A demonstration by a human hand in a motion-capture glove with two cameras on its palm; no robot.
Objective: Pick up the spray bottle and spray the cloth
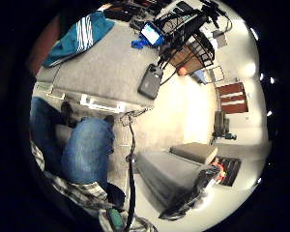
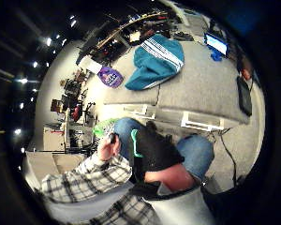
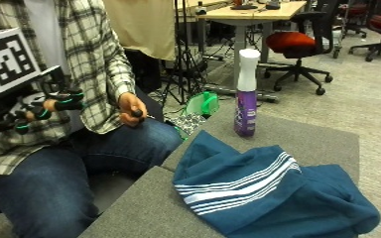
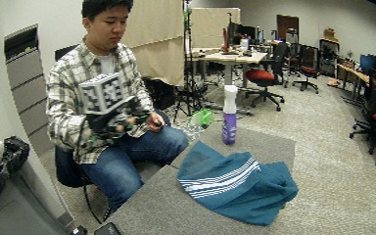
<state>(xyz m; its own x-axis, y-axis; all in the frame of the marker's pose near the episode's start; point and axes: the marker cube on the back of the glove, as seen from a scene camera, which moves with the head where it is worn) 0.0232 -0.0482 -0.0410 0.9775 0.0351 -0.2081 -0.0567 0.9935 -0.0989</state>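
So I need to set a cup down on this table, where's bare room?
Bare grey top on the table behind the cloth, right of the bottle; another patch at the near corner, left of the cloth. The middle is crowded: the cloth covers it, bottle just behind.

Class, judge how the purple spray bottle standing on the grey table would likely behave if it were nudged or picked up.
The spray bottle is tall and narrow on a small base, so it probably tips easily if nudged near its white top. It looks like rigid plastic, likely keeping its shape when gripped.
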